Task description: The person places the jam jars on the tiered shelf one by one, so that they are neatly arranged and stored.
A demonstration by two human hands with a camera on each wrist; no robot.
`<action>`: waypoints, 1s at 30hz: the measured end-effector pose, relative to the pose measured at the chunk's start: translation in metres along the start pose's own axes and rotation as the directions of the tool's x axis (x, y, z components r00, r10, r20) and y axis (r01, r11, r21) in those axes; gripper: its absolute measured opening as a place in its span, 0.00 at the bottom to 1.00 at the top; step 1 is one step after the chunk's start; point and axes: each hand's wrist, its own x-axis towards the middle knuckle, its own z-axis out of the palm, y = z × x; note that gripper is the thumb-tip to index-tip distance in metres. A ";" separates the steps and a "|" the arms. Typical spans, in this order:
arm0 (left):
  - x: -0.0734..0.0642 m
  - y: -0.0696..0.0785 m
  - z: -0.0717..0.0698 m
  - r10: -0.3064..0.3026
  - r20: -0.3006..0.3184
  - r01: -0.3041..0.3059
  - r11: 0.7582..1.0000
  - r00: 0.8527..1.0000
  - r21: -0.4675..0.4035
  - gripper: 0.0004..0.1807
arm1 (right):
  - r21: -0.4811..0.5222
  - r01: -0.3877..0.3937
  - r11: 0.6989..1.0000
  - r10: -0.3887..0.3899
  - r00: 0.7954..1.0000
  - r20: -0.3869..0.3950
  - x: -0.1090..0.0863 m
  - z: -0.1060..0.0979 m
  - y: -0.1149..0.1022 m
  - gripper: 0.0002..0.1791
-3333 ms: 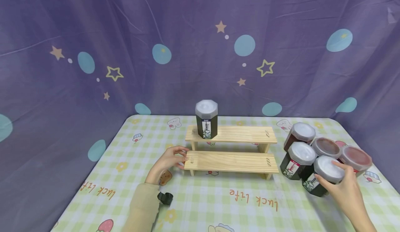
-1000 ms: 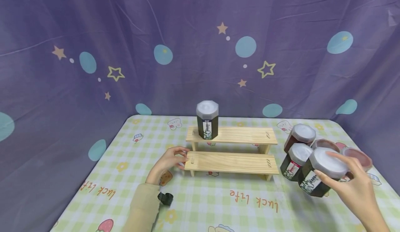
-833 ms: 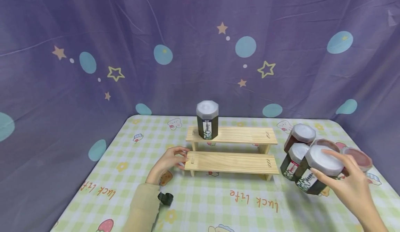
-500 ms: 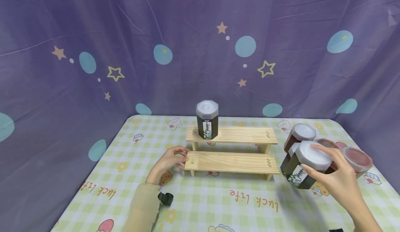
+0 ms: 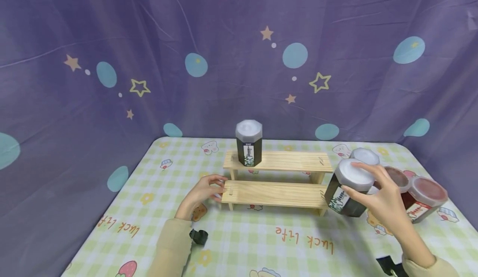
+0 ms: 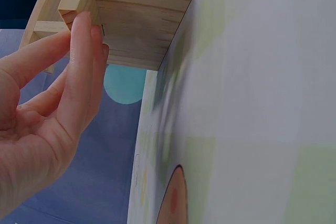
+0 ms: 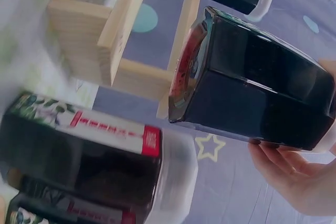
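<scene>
My right hand [image 5: 384, 194] grips a dark octagonal jar [image 5: 345, 198] with a frosted white lid, fingers and thumb spread round the lid's sides. The jar is held up tilted, overlapping the right end of the lower step of a two-step wooden display stand [image 5: 276, 193]. In the right wrist view the held jar [image 7: 262, 77] shows its base toward the stand. My left hand [image 5: 203, 192] holds the left end of the lower step, its fingertips at the plank's corner in the left wrist view. A similar jar [image 5: 249, 144] stands upright on the upper step's left end.
More jars stand at the right: a white-lidded jar [image 5: 365, 156] behind the held one, a brown-lidded jar [image 5: 397, 178] and a red-lidded jar [image 5: 427, 196]. The right wrist view shows a red-labelled jar [image 7: 89, 145] close below. A green checked cloth [image 5: 239, 244] covers the table; a purple curtain [image 5: 231, 98] hangs behind.
My right hand has lifted the jar out of the group at the right and carried it leftward and up, close to the stand's right end. The left hand has stayed at the lower step.
</scene>
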 end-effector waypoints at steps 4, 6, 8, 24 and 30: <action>0.000 0.000 0.000 -0.002 -0.005 0.002 1.000 1.000 0.001 0.22 | 0.010 0.018 1.000 -0.018 1.000 0.006 0.006 0.008 -0.003 0.33; 0.001 0.000 0.000 -0.008 -0.012 0.008 1.000 1.000 0.000 0.21 | 0.018 0.018 1.000 -0.018 1.000 0.013 0.009 0.012 -0.004 0.33; 0.001 0.000 -0.001 -0.010 -0.013 0.010 1.000 1.000 -0.002 0.21 | 0.026 0.018 1.000 -0.019 1.000 0.017 0.012 0.016 -0.006 0.33; 0.000 0.000 0.000 -0.017 -0.014 0.017 1.000 1.000 -0.010 0.20 | 0.164 0.147 0.976 -0.151 0.989 0.011 0.037 0.053 0.021 0.32; 0.001 0.000 0.000 -0.012 -0.011 0.012 1.000 1.000 -0.011 0.20 | 0.116 0.091 0.989 -0.097 0.994 0.050 0.044 0.049 -0.018 0.31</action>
